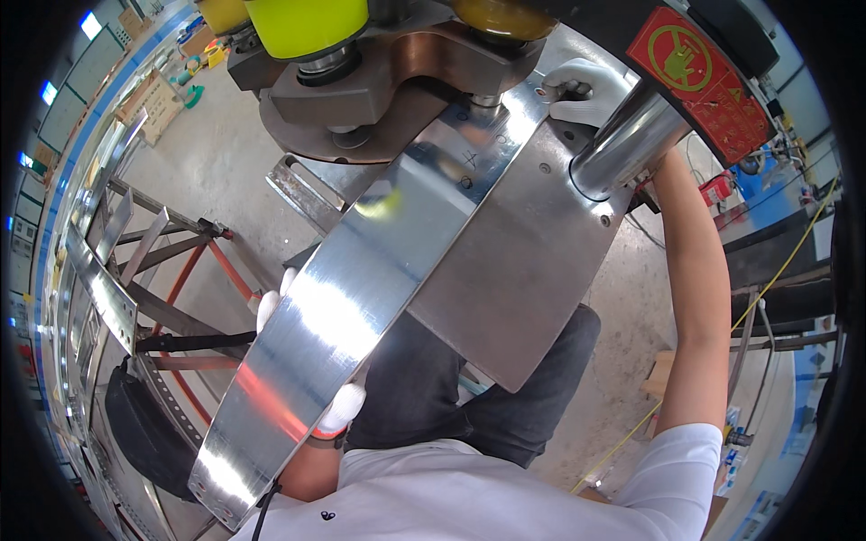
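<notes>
A long, flat, shiny metal bar (338, 302) slants from the lower left up to the head of a punching machine (361, 99). Several small holes and a handwritten mark show near its far end. My left hand (341, 408), in a white glove, grips the bar's near half from underneath. Its palm is hidden, with fingertips showing past one edge and the thumb side past the other. At the far end my right hand (591, 95), also gloved, has curled fingers against the bar's right edge. The bar lies along a grey steel plate (514, 261) under the tooling.
A polished steel post (622, 144) rises beside my right hand, below a red warning sign (690, 81). Yellow-green tooling (307, 27) overhangs the bar. To the left stands an orange-legged rack (185, 288) of metal strips, with a black bag (149, 419) on it.
</notes>
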The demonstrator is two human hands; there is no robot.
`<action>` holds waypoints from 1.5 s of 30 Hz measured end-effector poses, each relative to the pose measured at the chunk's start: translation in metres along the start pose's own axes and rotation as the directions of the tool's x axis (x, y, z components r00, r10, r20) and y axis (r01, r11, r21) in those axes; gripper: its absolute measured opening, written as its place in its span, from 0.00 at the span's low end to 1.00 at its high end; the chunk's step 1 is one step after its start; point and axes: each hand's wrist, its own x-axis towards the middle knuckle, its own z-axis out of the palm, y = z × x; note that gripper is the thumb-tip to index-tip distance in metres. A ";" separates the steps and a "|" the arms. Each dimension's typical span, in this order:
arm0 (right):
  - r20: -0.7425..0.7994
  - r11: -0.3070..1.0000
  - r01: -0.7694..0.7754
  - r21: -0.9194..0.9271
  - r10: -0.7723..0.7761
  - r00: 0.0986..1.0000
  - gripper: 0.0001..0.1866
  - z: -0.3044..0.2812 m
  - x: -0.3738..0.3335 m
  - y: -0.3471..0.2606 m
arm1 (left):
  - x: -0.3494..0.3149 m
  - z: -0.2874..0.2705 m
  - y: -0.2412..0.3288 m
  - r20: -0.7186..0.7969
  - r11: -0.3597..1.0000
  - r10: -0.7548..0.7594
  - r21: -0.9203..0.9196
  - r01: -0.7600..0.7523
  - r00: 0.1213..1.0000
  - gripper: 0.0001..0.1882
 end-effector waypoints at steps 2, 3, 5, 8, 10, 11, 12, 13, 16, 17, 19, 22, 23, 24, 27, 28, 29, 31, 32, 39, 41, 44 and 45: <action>0.006 1.000 0.005 -0.006 -0.005 1.000 0.14 -0.001 0.000 0.004 | -0.009 0.011 0.012 -0.116 0.989 -0.078 -0.132 0.063 0.990 0.66; 0.009 1.000 0.008 -0.008 -0.008 1.000 0.14 -0.001 0.001 0.005 | -0.015 0.011 0.015 -0.168 0.983 -0.122 -0.158 0.096 0.978 0.66; 0.013 0.999 0.013 -0.031 -0.013 1.000 0.14 -0.001 0.003 0.005 | -0.026 0.004 0.016 -0.245 0.981 -0.191 -0.087 0.175 0.951 0.68; 0.014 0.998 0.005 -0.063 -0.004 1.000 0.13 -0.003 -0.001 0.004 | -0.030 0.013 0.037 -0.258 0.966 -0.238 -0.161 0.201 0.936 0.61; 0.005 0.998 0.011 -0.056 -0.011 1.000 0.13 -0.002 0.000 0.001 | -0.038 0.014 0.050 -0.262 0.951 -0.268 -0.226 0.211 0.927 0.50; 0.001 0.999 0.013 -0.048 -0.013 1.000 0.13 -0.002 0.000 -0.001 | -0.045 0.012 0.053 -0.267 0.942 -0.285 -0.258 0.217 0.920 0.43; -0.003 0.999 0.016 -0.039 -0.016 1.000 0.13 -0.002 0.000 -0.004 | -0.058 0.006 0.048 -0.284 0.938 -0.293 -0.271 0.216 0.913 0.34; -0.008 1.000 0.004 -0.017 -0.004 1.000 0.13 -0.001 -0.001 -0.005 | -0.076 -0.003 0.037 -0.294 0.946 -0.286 -0.236 0.220 0.912 0.29; -0.012 0.999 -0.038 0.017 0.038 0.999 0.13 -0.001 -0.004 -0.006 | -0.114 -0.026 0.006 -0.295 0.958 -0.282 -0.131 0.254 0.913 0.28; -0.011 0.998 -0.052 0.021 0.052 0.999 0.13 0.000 -0.004 -0.004 | -0.107 -0.022 0.011 -0.287 0.952 -0.304 -0.128 0.278 0.908 0.29; 0.001 0.997 -0.065 0.028 0.065 0.998 0.13 0.001 -0.002 -0.002 | -0.042 0.023 0.059 -0.239 0.876 -0.443 -0.320 0.361 0.864 0.30; 0.007 0.996 -0.079 0.048 0.079 0.997 0.13 -0.002 -0.003 -0.005 | -0.046 0.020 0.058 -0.177 0.855 -0.455 -0.360 0.373 0.872 0.32; 0.007 0.993 -0.104 0.057 0.104 0.995 0.13 -0.002 -0.003 -0.009 | -0.046 0.019 0.058 -0.175 0.868 -0.439 -0.337 0.366 0.881 0.32; 0.007 0.990 -0.128 0.066 0.128 0.992 0.13 -0.001 -0.003 -0.011 | -0.047 0.018 0.057 -0.172 0.880 -0.423 -0.313 0.357 0.890 0.32; 0.011 0.987 -0.139 0.077 0.139 0.990 0.13 -0.002 -0.003 -0.013 | -0.045 0.018 0.059 -0.172 0.882 -0.423 -0.305 0.360 0.890 0.33; 0.010 0.987 -0.131 0.088 0.131 0.991 0.13 -0.003 -0.003 -0.011 | -0.045 0.019 0.059 -0.172 0.876 -0.432 -0.314 0.366 0.885 0.33; 0.009 0.987 -0.124 0.100 0.123 0.992 0.13 -0.002 -0.003 -0.009 | -0.045 0.019 0.059 -0.180 0.869 -0.437 -0.336 0.363 0.881 0.33; 0.006 0.988 -0.117 0.104 0.117 0.993 0.13 -0.002 -0.004 -0.007 | -0.046 0.021 0.057 -0.201 0.855 -0.449 -0.379 0.353 0.871 0.32; 0.004 0.988 -0.119 0.098 0.119 0.993 0.14 -0.002 -0.004 -0.008 | -0.045 0.021 0.057 -0.199 0.860 -0.444 -0.368 0.353 0.873 0.32; -0.021 0.983 -0.167 0.075 0.169 0.985 0.17 -0.004 -0.004 -0.014 | -0.045 0.021 0.055 -0.125 0.851 -0.426 -0.391 0.350 0.896 0.24; -0.005 0.983 -0.173 0.056 0.173 0.985 0.18 -0.005 -0.003 -0.016 | -0.046 0.020 0.054 -0.104 0.857 -0.407 -0.388 0.340 0.907 0.25; -0.005 0.987 -0.151 0.057 0.152 0.988 0.19 -0.003 -0.001 -0.011 | -0.046 0.019 0.052 -0.078 0.869 -0.379 -0.374 0.325 0.922 0.25; -0.009 0.988 -0.139 0.063 0.140 0.990 0.20 -0.003 0.000 -0.009 | -0.046 0.021 0.051 -0.083 0.877 -0.363 -0.367 0.310 0.928 0.25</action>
